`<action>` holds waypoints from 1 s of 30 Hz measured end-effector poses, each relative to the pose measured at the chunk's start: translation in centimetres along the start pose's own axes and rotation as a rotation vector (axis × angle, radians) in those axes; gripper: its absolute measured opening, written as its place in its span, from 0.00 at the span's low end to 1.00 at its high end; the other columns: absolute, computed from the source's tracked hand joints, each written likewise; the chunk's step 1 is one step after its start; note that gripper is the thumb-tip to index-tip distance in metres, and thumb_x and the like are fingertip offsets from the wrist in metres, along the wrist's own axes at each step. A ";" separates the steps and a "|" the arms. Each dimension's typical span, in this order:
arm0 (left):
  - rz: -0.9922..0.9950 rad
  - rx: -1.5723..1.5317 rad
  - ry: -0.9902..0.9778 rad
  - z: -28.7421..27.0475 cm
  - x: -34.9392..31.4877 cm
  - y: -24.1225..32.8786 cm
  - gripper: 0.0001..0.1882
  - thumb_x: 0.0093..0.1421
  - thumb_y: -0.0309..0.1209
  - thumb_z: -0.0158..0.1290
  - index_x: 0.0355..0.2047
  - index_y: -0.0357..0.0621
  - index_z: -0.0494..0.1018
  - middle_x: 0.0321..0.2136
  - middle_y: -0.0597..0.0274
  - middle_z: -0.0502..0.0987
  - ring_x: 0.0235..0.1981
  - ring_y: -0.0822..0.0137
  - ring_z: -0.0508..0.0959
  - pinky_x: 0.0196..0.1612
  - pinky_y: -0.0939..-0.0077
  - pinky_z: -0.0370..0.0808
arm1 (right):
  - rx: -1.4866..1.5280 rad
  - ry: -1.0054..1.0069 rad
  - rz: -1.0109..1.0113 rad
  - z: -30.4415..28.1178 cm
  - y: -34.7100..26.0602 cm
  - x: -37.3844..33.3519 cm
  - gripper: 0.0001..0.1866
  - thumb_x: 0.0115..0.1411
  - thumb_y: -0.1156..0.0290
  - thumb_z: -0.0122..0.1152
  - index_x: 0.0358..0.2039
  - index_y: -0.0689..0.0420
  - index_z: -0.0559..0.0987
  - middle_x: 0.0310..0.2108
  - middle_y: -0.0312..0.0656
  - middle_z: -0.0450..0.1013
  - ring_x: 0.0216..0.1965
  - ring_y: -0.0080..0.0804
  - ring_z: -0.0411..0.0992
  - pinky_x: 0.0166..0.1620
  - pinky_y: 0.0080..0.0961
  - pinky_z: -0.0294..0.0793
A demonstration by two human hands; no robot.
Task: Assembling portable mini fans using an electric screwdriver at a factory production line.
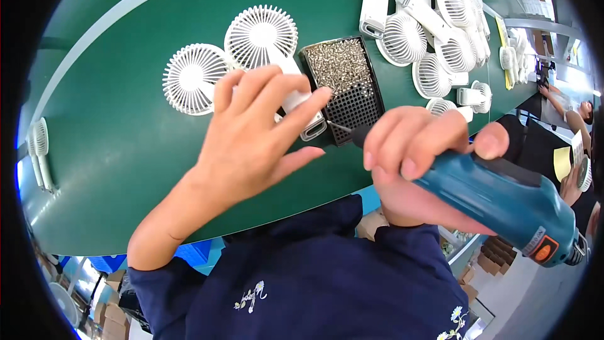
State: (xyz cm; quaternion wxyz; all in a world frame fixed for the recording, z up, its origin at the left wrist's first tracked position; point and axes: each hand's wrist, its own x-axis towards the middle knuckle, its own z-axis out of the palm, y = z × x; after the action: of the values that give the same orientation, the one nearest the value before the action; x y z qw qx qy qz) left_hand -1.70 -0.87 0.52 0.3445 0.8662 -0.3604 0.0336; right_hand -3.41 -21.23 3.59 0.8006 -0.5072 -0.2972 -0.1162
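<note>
My right hand grips a teal electric screwdriver, its thin bit pointing left, close to the end of a white fan's handle. My left hand is over two white handheld fans, fingers stretched and thumb apart from the index finger. One handheld fan lies with its round cage away from me and its handle running toward the bit. Beside it rests the second handheld fan, its handle mostly hidden by my hand. To their right, a black tray with a grid of holes holds many small screws.
Many white handheld fans are heaped at the far right of the green table. Another pair of fans lies at its left edge. On the far right, another person's hand holds a fan. Cardboard boxes stand below.
</note>
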 end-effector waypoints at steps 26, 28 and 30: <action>-0.051 0.157 -0.027 1.5 -1.4 -1.1 0.33 0.41 0.38 0.67 0.52 0.51 0.74 0.54 0.66 0.70 0.55 0.56 0.66 0.58 0.54 0.58 | 0.088 0.003 0.032 -0.6 1.2 -0.6 0.38 0.61 0.32 0.49 0.56 0.52 0.63 0.28 0.50 0.69 0.22 0.42 0.69 0.27 0.40 0.71; -0.049 0.158 -0.026 1.5 -1.4 -1.0 0.33 0.41 0.38 0.68 0.52 0.51 0.74 0.54 0.66 0.70 0.55 0.56 0.66 0.58 0.54 0.58 | 0.100 0.026 -0.047 -1.5 0.8 -0.5 0.41 0.60 0.30 0.48 0.59 0.52 0.62 0.30 0.48 0.69 0.22 0.42 0.69 0.27 0.40 0.71; -0.048 0.160 -0.028 1.6 -1.4 -0.8 0.33 0.41 0.38 0.68 0.51 0.51 0.74 0.54 0.66 0.70 0.55 0.56 0.66 0.58 0.55 0.58 | 0.114 0.054 -0.056 -2.4 1.2 -0.3 0.43 0.58 0.28 0.47 0.60 0.51 0.61 0.29 0.47 0.68 0.22 0.41 0.70 0.26 0.39 0.72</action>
State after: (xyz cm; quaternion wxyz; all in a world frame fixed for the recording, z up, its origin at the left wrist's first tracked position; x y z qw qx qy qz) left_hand -2.49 -0.62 -1.56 0.2697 0.8997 -0.3407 0.0418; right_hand -2.26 -22.82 1.80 0.8322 -0.4493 -0.2957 -0.1349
